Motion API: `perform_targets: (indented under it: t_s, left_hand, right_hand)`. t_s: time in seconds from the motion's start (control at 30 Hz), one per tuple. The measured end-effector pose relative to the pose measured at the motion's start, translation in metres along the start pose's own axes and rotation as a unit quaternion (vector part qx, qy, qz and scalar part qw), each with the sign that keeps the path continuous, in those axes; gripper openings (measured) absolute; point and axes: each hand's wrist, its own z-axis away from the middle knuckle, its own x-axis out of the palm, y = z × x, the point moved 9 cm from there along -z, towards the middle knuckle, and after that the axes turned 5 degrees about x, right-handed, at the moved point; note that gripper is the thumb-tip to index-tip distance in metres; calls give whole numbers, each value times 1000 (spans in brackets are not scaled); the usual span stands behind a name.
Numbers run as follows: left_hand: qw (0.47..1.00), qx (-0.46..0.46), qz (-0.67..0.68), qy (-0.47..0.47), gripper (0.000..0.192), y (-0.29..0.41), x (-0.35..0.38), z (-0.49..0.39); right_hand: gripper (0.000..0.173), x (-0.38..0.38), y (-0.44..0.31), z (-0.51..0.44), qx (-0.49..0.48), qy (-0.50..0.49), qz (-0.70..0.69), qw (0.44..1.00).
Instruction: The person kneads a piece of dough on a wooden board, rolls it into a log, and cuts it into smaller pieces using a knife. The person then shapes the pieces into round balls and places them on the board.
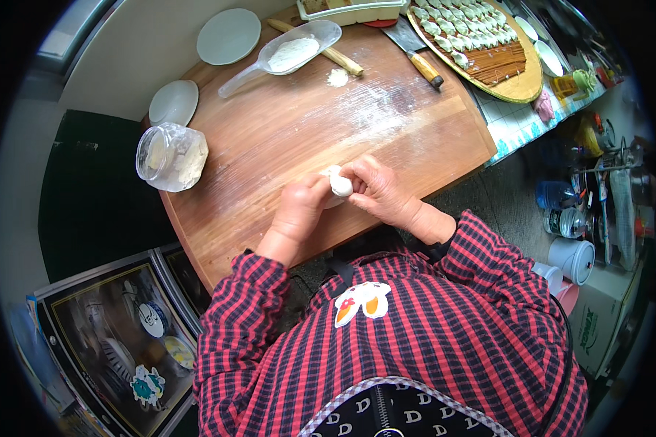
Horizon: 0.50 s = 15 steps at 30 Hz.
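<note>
A small, smooth piece of white dough is held between my two hands near the front edge of the wooden board. My left hand pinches its left side with thumb and fingertips. On the other side, the bent fingers and thumb of my right hand grip it too. Something pale shows just beneath the dough, mostly covered by my hands, and I cannot tell what it is. White flour is dusted over the board beyond my hands.
A clear scoop of flour rests across a wooden rolling pin. At right lies a cleaver, near a round tray bearing rows of dumplings. A plastic jar, bowl and plate stand left.
</note>
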Motion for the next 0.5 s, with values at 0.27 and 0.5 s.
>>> perform_targets:
  t_s: [0.27,0.5]
  left_hand:
    - [945,-288,148,37,28,-68,-15,90]
    - [927,-293,213,99,44,-76,-5,83]
  right_hand:
    - [31,58,-32,-4,-93,-6,140,986]
    - [23,64,-17,-10,-51,-17,91,994]
